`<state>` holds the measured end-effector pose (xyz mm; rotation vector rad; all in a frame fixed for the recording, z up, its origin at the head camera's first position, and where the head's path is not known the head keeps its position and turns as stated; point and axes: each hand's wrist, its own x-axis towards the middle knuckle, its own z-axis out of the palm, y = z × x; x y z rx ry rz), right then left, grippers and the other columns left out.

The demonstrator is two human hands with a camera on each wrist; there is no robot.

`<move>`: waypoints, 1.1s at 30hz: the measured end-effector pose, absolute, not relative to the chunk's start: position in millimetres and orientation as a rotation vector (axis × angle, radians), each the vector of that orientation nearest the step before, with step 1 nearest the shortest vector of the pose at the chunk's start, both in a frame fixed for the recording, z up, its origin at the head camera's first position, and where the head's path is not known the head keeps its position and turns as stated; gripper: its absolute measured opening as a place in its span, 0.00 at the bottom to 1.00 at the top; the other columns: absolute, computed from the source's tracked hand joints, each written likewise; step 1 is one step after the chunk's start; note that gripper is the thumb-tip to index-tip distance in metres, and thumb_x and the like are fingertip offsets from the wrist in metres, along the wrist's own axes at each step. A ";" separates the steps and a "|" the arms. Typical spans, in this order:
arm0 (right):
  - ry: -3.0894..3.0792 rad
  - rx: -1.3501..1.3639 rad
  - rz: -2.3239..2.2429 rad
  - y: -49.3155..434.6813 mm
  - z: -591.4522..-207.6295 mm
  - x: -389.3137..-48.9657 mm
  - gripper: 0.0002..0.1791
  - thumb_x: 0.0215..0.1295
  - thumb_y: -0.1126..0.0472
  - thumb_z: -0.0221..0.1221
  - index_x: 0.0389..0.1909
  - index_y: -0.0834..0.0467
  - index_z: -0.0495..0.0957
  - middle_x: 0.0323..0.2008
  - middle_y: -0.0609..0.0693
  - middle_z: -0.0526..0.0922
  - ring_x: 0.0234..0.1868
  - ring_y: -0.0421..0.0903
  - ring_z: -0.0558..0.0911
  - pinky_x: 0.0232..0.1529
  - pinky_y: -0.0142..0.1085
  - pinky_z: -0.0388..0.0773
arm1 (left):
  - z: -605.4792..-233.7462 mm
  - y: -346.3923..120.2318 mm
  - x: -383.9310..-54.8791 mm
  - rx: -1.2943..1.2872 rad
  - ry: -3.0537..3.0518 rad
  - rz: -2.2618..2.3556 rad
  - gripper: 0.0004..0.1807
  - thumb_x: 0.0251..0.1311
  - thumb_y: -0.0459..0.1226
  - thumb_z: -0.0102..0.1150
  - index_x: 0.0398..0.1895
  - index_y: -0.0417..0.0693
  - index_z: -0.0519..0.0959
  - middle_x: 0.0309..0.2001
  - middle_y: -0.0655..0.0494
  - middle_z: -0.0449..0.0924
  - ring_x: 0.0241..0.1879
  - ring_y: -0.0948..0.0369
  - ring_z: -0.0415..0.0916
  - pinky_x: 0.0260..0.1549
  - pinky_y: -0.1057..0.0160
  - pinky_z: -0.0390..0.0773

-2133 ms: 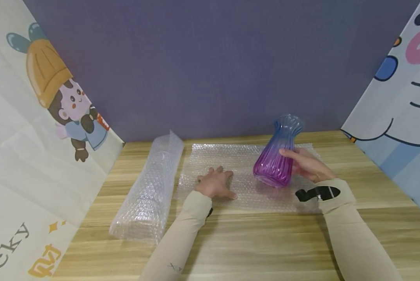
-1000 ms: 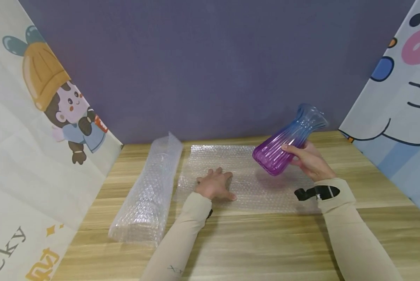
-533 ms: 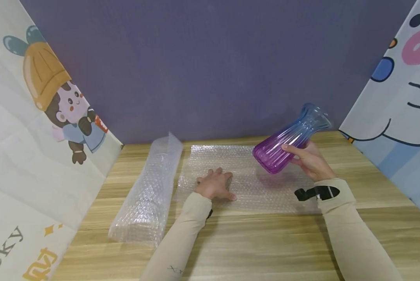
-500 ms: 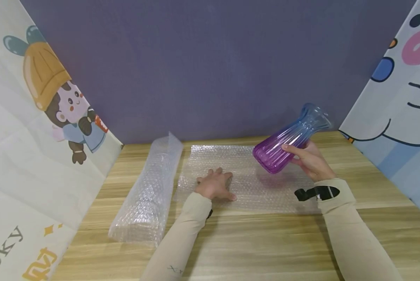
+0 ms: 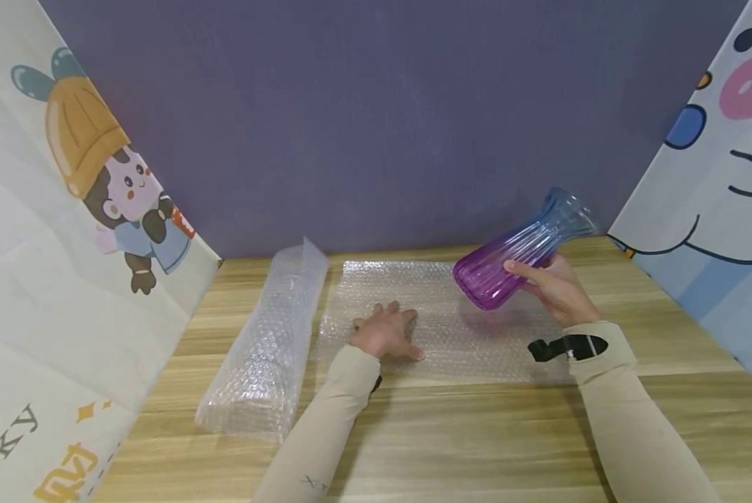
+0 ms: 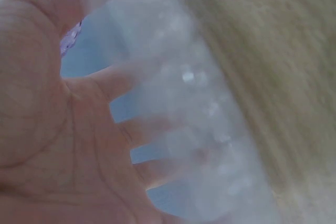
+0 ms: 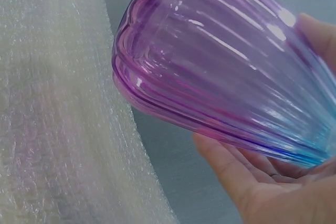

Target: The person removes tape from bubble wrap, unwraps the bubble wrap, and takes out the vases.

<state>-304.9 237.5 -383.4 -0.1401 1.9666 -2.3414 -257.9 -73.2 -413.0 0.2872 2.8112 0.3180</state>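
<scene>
My right hand [image 5: 554, 288] grips a ribbed glass vase [image 5: 517, 258], purple at the base and fading to blue at its flared mouth. The vase tilts, base toward the lower left and mouth toward the upper right, above a flat sheet of bubble wrap [image 5: 470, 349]. In the right wrist view, fingers and thumb lie on opposite sides of the vase [image 7: 210, 61]. My left hand [image 5: 385, 332] rests with spread fingers on the left part of that sheet. In the left wrist view, bubble wrap [image 6: 194, 108] covers the fingertips of the left hand [image 6: 68, 124].
A second piece of bubble wrap [image 5: 265, 349], folded long and narrow, lies on the wooden table [image 5: 463, 440] left of the sheet. A purple-grey panel [image 5: 376, 126] stands behind the table, with printed cloths [image 5: 42, 279] at both sides.
The vase has gone from nearly upright to strongly tilted, its mouth swinging right and its base lifting. During the last half second it barely moves. The left hand stays in place.
</scene>
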 end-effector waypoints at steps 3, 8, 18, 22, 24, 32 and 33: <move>1.986 -0.130 -2.338 237.4 -383.9 -305.2 0.27 0.67 0.64 0.67 0.59 0.47 0.64 0.54 0.45 0.74 0.47 0.33 0.83 0.48 0.26 0.84 | -413.0 -73.2 -258.1 0.289 2.813 0.316 0.51 0.50 0.61 0.74 0.78 0.67 0.63 0.82 0.49 0.51 0.81 0.38 0.46 0.64 0.19 0.56; 2.008 -0.133 -2.344 237.7 -384.5 -305.6 0.28 0.66 0.65 0.67 0.60 0.47 0.64 0.54 0.45 0.73 0.48 0.33 0.82 0.49 0.24 0.83 | -411.7 -74.0 -257.7 0.291 2.813 0.322 0.51 0.50 0.61 0.74 0.78 0.67 0.63 0.82 0.49 0.51 0.80 0.38 0.46 0.64 0.19 0.56; 2.057 -0.102 -2.357 239.0 -384.4 -305.7 0.30 0.63 0.66 0.70 0.60 0.47 0.65 0.53 0.45 0.74 0.47 0.33 0.82 0.47 0.23 0.83 | -411.8 -74.1 -257.7 0.292 2.807 0.328 0.50 0.51 0.61 0.74 0.78 0.67 0.63 0.82 0.50 0.51 0.81 0.39 0.45 0.65 0.19 0.55; 2.068 -0.081 -2.366 239.2 -384.8 -305.5 0.30 0.62 0.67 0.70 0.58 0.47 0.66 0.52 0.43 0.75 0.46 0.32 0.82 0.46 0.23 0.83 | -412.4 -74.1 -258.5 0.293 2.808 0.317 0.51 0.51 0.61 0.73 0.78 0.67 0.62 0.82 0.50 0.51 0.81 0.39 0.46 0.64 0.19 0.56; 2.076 -0.079 -2.367 239.3 -384.8 -305.4 0.30 0.61 0.67 0.71 0.58 0.47 0.66 0.52 0.43 0.75 0.46 0.32 0.82 0.46 0.23 0.82 | -412.8 -74.1 -258.8 0.293 2.808 0.316 0.51 0.51 0.61 0.73 0.78 0.68 0.62 0.82 0.50 0.51 0.81 0.39 0.45 0.64 0.19 0.56; 2.111 -0.094 -2.370 238.2 -383.6 -305.5 0.31 0.60 0.68 0.71 0.58 0.48 0.66 0.52 0.44 0.73 0.48 0.35 0.78 0.46 0.22 0.81 | -413.8 -74.0 -258.3 0.287 2.813 0.318 0.51 0.50 0.62 0.73 0.78 0.68 0.63 0.82 0.50 0.51 0.81 0.40 0.46 0.64 0.19 0.56; 2.124 -0.084 -2.365 238.0 -383.6 -305.4 0.32 0.59 0.68 0.72 0.58 0.48 0.66 0.52 0.44 0.73 0.48 0.35 0.78 0.46 0.22 0.81 | -413.9 -73.8 -258.0 0.286 2.814 0.315 0.51 0.50 0.62 0.73 0.78 0.68 0.63 0.82 0.51 0.51 0.81 0.40 0.47 0.64 0.19 0.56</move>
